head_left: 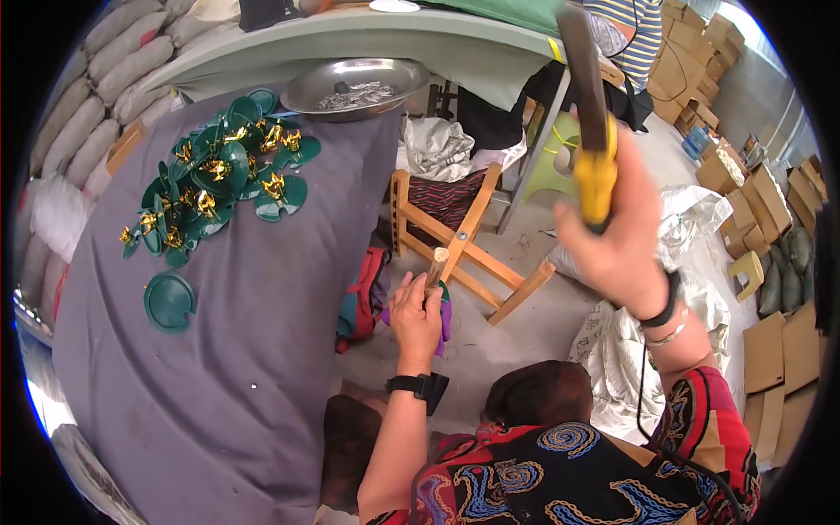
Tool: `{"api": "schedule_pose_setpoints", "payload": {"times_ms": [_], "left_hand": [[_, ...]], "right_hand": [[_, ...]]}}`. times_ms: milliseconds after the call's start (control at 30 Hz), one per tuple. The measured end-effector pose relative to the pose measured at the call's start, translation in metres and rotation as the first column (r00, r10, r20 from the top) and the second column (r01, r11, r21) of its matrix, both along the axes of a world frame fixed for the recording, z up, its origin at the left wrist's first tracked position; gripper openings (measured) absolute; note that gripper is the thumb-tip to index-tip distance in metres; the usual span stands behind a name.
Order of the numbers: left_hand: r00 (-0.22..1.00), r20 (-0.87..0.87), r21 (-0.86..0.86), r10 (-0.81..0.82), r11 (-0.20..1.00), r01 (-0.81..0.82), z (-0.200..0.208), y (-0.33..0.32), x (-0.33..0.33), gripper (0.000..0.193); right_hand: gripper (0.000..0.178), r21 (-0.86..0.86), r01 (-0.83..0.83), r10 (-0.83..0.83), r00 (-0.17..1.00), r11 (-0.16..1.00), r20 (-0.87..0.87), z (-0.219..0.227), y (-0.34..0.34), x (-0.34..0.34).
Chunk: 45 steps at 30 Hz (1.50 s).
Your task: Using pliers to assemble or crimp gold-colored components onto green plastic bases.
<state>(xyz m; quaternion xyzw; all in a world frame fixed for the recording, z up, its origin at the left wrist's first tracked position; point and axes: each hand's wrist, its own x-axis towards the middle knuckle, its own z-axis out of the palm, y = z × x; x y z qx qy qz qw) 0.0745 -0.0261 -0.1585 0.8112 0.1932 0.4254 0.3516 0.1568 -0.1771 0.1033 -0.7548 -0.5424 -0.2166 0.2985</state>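
Observation:
My left hand (415, 322) is wrapped round a short wooden stick (437, 264) that stands nearly upright, its pale cut end showing above my fingers. Under that hand shows a purple and green piece (446, 319), mostly hidden, so I cannot tell what it is. Raised at the right, my right hand (617, 227) is blurred but closed on a tool with a yellow handle (596, 182) and a long dark flat blade (584, 83). To the left, green lily-pad-shaped pieces with gold flowers (214, 171) lie heaped on a grey cloth (262, 350); one plain green disc (170, 303) lies apart.
A steel bowl (354, 92) of small silvery bits stands at the cloth's far end. Ahead are a folding wooden stool (464, 236) and a green stool (553, 157). White woven sacks (682, 219) lie at right, near cardboard boxes (770, 206). Another person's striped sleeve (643, 35) shows far right.

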Motion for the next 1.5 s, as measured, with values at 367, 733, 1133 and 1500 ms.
{"api": "schedule_pose_setpoints", "payload": {"times_ms": [367, 733, 1133, 1500], "left_hand": [[0.978, 0.051, -0.077, -0.202, 0.976, 0.205, 0.001, 0.004, -0.002, 0.034], [0.882, 0.055, -0.298, -0.469, 0.835, 0.462, 0.087, -0.031, 0.036, 0.033], [0.436, 0.159, -0.508, -0.886, 0.306, 0.805, 0.165, -0.166, 0.127, 0.058], [0.970, 0.223, -0.256, -0.099, 0.954, 0.157, 0.169, 0.007, -0.044, 0.016]], "right_hand": [[0.044, 0.040, -0.397, 0.391, 0.872, 0.917, -0.295, -0.085, 0.030, -0.019], [0.046, 0.253, -0.262, 0.344, 0.858, 0.931, -0.382, -0.095, -0.019, -0.037], [0.043, 0.180, -0.441, 0.475, 0.801, 0.880, -0.365, -0.068, -0.126, -0.067], [0.054, 0.404, -0.195, 0.427, 0.649, 0.894, -0.630, -0.098, -0.066, -0.050]]}}
